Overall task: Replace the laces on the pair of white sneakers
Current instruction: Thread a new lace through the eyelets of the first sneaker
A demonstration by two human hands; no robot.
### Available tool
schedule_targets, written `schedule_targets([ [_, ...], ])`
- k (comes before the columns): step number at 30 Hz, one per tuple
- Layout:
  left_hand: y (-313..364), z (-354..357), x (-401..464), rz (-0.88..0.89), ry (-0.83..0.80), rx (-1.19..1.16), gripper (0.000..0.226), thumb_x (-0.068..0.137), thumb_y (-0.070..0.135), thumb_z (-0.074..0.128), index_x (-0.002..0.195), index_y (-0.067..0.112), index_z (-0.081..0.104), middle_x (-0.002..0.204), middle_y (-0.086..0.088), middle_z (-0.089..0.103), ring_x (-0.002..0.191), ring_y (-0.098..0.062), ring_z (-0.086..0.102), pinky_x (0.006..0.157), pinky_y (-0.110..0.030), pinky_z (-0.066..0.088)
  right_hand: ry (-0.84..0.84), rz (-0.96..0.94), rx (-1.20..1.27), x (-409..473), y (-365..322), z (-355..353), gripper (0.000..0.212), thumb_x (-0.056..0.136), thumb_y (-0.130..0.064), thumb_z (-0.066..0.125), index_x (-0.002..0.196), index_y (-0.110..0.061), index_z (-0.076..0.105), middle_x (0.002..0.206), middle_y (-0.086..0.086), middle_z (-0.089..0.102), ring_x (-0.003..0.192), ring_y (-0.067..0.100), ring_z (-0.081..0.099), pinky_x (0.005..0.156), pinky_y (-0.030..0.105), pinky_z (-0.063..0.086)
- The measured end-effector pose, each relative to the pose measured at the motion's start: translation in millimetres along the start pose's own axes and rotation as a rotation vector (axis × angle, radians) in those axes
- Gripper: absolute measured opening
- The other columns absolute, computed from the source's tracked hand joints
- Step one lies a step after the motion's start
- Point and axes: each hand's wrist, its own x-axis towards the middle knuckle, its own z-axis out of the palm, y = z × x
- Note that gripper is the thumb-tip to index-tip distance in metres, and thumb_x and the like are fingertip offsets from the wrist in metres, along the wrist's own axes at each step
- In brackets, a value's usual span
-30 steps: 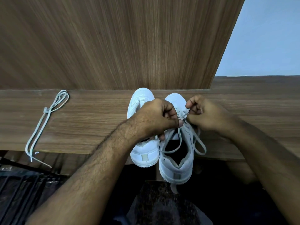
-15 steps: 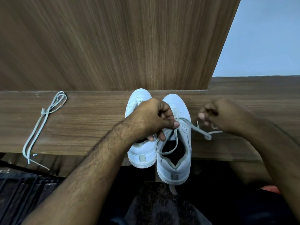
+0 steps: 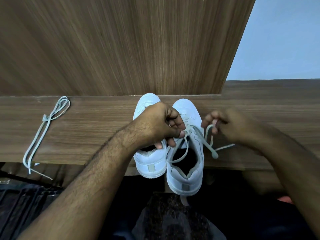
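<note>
Since a second ago the person's right hand point(image 3: 230, 125) has drawn away from the right white leather sneaker point(image 3: 187, 146) toward the right, pulling one end of the flat grey lace point(image 3: 207, 144) out sideways. That lace now trails across the wooden shelf point(image 3: 97, 132) instead of hanging beside the shoe's collar.

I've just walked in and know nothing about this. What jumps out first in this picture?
Two white sneakers sit side by side at the near edge of a wooden shelf, heels toward the person. Over them the left hand pinches a grey lace on the right-side shoe, and the right hand holds its other end. Far left on the shelf lies a spare lace, folded and knotted.
</note>
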Motion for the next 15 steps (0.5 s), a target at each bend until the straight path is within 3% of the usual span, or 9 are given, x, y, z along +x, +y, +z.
schedule_targets([
  [2, 0.9, -1.2, 0.5, 0.005, 0.008, 0.012, 0.009, 0.083, 0.01, 0.081, 0.087, 0.011, 0.073, 0.078, -0.004, 0.074, 0.064, -0.015, 0.075, 0.04, -0.022, 0.048, 0.153, -0.05, 0.209, -1.7, -3.0, -6.5, 0.029, 0.104, -0.019, 0.047, 0.091, -0.028, 0.07, 0.07, -0.005, 0.065, 0.068, 0.012, 0.056, 0.061, 0.028, 0.041],
  [6, 0.0, -0.2, -1.4, -0.009, 0.003, 0.016, 0.005, 0.087, 0.009, 0.077, 0.087, 0.011, 0.072, 0.075, -0.001, 0.075, 0.065, -0.014, 0.075, 0.042, -0.023, 0.05, 0.158, -0.187, 0.134, 0.4, -8.9, -2.2, 0.018, 0.097, -0.038, 0.06, 0.089, -0.029, 0.073, 0.081, -0.007, 0.073, 0.083, 0.02, 0.07, 0.082, 0.041, 0.056],
  [8, -0.4, -1.2, -2.1, -0.016, 0.001, 0.023, 0.004, 0.089, 0.009, 0.075, 0.087, 0.011, 0.072, 0.078, -0.002, 0.075, 0.067, -0.015, 0.076, 0.043, -0.024, 0.051, 0.174, -0.27, 0.14, -0.6, -14.0, 4.4, 0.015, 0.096, -0.035, 0.063, 0.087, -0.03, 0.074, 0.079, -0.012, 0.073, 0.078, 0.012, 0.071, 0.074, 0.035, 0.058],
  [11, 1.4, -1.3, -1.7, -0.003, -0.001, 0.046, 0.003, 0.089, 0.012, 0.075, 0.088, 0.012, 0.072, 0.08, -0.001, 0.075, 0.068, -0.016, 0.075, 0.045, -0.026, 0.052, 0.237, -0.409, 0.401, -1.4, -28.2, 10.7, 0.011, 0.097, -0.021, 0.062, 0.096, -0.026, 0.072, 0.085, -0.01, 0.076, 0.077, -0.002, 0.069, 0.061, 0.01, 0.047],
  [15, 2.4, 1.3, -2.1, -0.008, 0.034, 0.103, 0.006, 0.087, 0.022, 0.078, 0.086, 0.018, 0.073, 0.071, -0.006, 0.074, 0.046, -0.008, 0.06, 0.042, -0.02, 0.045, 0.231, -0.462, 0.53, 1.8, -31.5, 15.4, 0.026, 0.1, -0.008, 0.055, 0.102, -0.029, 0.071, 0.09, -0.008, 0.074, 0.058, 0.004, 0.056, 0.059, 0.017, 0.048],
])
